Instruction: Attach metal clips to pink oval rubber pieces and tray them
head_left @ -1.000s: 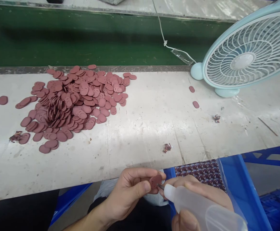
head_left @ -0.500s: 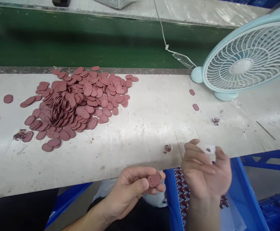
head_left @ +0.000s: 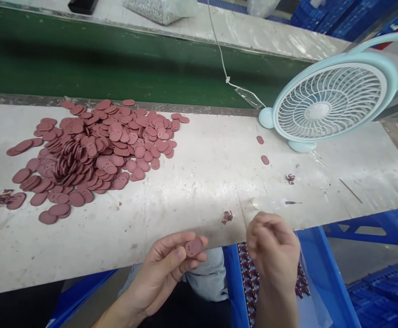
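My left hand (head_left: 165, 264) is closed on a dull-red oval piece (head_left: 194, 247), pinched between thumb and fingers. Small holes show near one end of it. To its right, above a blue crate, my right hand (head_left: 272, 250) is curled into a fist; whatever its fingers may hold is hidden. Just beyond the fist is a slim tool (head_left: 270, 202) with a pale translucent handle and a thin dark tip pointing right. A large heap of the same red ovals (head_left: 110, 146) covers the left of the white table.
A light-blue fan (head_left: 322, 107) stands at the back right, its cord running up over a green panel (head_left: 117, 68). Two loose ovals (head_left: 265, 160) and small dark-red scraps (head_left: 227, 217) lie on the table (head_left: 185, 196). Rows of dark-red pieces fill the blue crate (head_left: 335, 278) below.
The view has shifted, so the table's things sit further left. My right hand has turned over and curled; the white object at its fingertips no longer shows there. My left hand keeps its oval.
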### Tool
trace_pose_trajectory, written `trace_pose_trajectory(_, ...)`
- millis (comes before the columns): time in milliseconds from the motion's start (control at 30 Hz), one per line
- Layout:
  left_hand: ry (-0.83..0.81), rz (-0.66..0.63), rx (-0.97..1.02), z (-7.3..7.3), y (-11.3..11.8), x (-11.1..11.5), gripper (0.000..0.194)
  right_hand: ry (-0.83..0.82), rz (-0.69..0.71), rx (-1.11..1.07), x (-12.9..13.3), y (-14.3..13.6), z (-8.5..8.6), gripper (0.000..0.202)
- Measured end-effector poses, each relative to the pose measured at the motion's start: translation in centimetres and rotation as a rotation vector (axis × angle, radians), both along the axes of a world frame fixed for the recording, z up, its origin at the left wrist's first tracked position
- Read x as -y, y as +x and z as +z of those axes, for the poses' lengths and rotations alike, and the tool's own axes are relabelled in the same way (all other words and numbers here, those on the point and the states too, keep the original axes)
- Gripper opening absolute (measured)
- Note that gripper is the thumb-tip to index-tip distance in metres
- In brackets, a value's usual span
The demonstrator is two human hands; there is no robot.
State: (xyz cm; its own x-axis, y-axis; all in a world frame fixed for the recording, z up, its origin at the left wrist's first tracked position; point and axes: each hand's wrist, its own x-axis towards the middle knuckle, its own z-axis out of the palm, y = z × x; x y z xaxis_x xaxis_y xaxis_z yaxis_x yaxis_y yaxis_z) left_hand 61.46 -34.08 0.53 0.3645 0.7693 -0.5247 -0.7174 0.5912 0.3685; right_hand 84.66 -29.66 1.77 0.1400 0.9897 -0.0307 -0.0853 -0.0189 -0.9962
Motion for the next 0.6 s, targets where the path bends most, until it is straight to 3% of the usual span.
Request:
trace_pose_trajectory(133, -0.008, 0.008, 0.005, -0.1, -0.2, -0.1, 0.019, 0.137, 0.206, 0.923, 0.2, -0.2, -0.5, 0.028)
trace_pose_trajectory(200, -0.014, 0.010, 0.006, -0.1, -0.2, -0.1, 0.019, 0.174, 0.291, 1.120, -0.1, -0.3, -0.7, 0.028)
trace_pose_trajectory(400, -0.028, 0.011, 0.006, 0.0, -0.4, 0.0, 0.020, 0.105, 0.383, 1.088, -0.6, -0.3, -0.5, 0.029)
trace_pose_trajectory(600, -0.039, -0.003, -0.017, 0.1, -0.4, 0.0, 0.021, 0.140, 0.224, 0.993, -1.0, -0.4, -1.2, 0.023)
